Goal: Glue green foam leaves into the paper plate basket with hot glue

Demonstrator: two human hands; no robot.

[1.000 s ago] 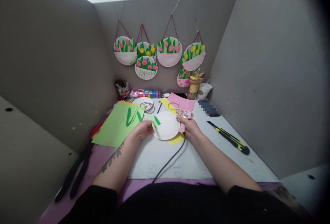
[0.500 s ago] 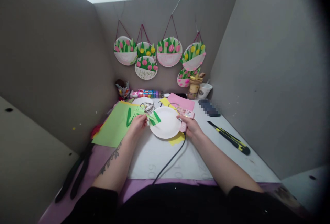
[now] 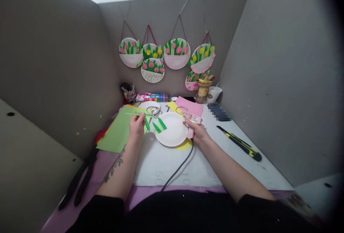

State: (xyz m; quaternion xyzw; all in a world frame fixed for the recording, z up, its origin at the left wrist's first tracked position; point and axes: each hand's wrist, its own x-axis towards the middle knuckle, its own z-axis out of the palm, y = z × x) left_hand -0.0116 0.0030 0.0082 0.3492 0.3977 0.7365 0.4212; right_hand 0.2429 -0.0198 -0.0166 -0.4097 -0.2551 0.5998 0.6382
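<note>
My left hand (image 3: 137, 125) is closed in a pinch over the green paper sheets (image 3: 113, 138); at its fingers are green paper leaves (image 3: 147, 122), dark and light. My right hand (image 3: 198, 130) is wrapped round a pink glue gun (image 3: 190, 133) with a black cord, its fingers also at the right edge of a white paper plate (image 3: 172, 136). On the plate's left side lie several paper leaves (image 3: 160, 125) in two greens, tips pointing up and left. The fingers cover part of the glue gun.
A black-and-yellow utility knife (image 3: 240, 143) lies at right, near a blurred dark object (image 3: 219, 112). Decorated plates (image 3: 177, 61) hang on the back panel. Behind the plate are a coiled cable (image 3: 153, 110), pink paper (image 3: 192, 106) and a white cup (image 3: 214, 94). Grey panels enclose the desk.
My left hand has moved left, away from the plate, with green leaves at its fingers. Leaves stay on the plate, which has shifted slightly down. My right hand is nearly still.
</note>
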